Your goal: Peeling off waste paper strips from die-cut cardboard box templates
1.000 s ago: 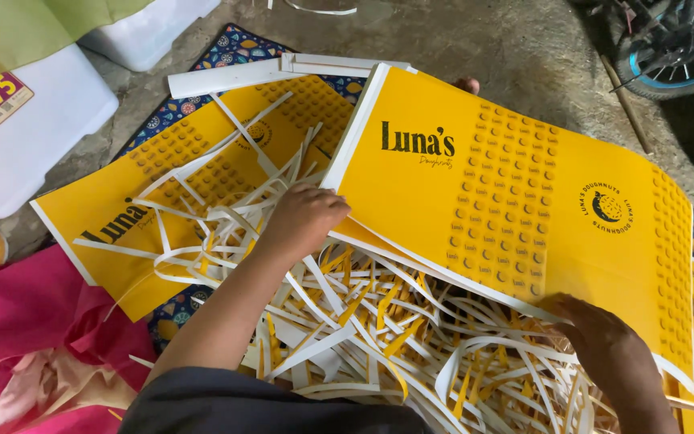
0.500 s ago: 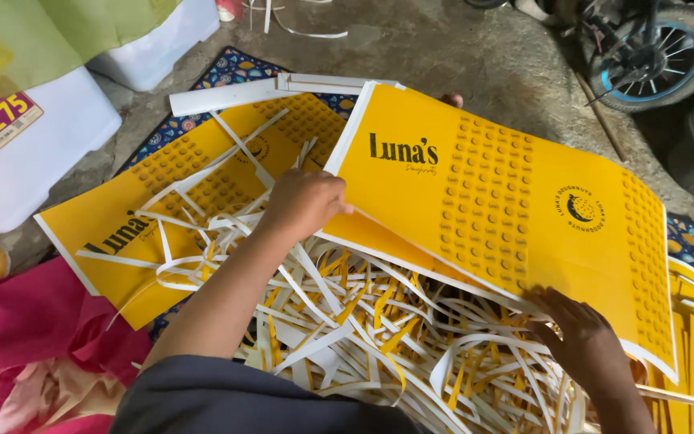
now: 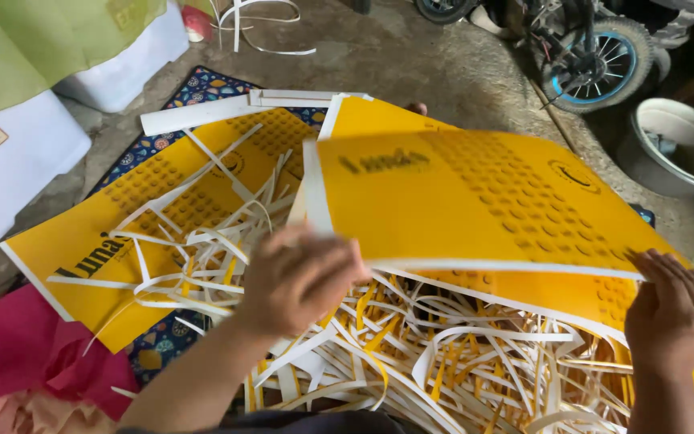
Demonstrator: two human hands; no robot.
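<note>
Lying across the concrete floor (image 3: pixel 411 56) is a patterned blue mat (image 3: pixel 194 88), and on it rests a flat yellow printed sheet (image 3: pixel 122 217) with a white border, partly buried under a loose heap of white and yellow paper strips (image 3: pixel 443 362). Above the heap, a second large yellow card sheet (image 3: pixel 475 201) is held up, tilted and slightly blurred, its dotted pattern and dark print facing the camera and its white-edged near side hanging over the strips. Another yellow sheet (image 3: pixel 379 120) shows just behind it. At the far right stands a pale round basin (image 3: pixel 676 145); what it holds cannot be made out. Beside it, near the top edge, sits a small bicycle wheel (image 3: pixel 604 64) with a blue rim. White foam boxes (image 3: pixel 34 153) line the left side under a green cloth (image 3: pixel 50 40), and pink fabric (image 3: pixel 18 354) fills the lower left corner. Bare floor lies open beyond the mat. The left hand (image 3: pixel 299 277) grips the raised sheet's near left corner, fingers curled around its edge. The right hand (image 3: pixel 672 317) holds the sheet's lower right edge, fingers (image 3: pixel 668 269) spread flat on top of it.
</note>
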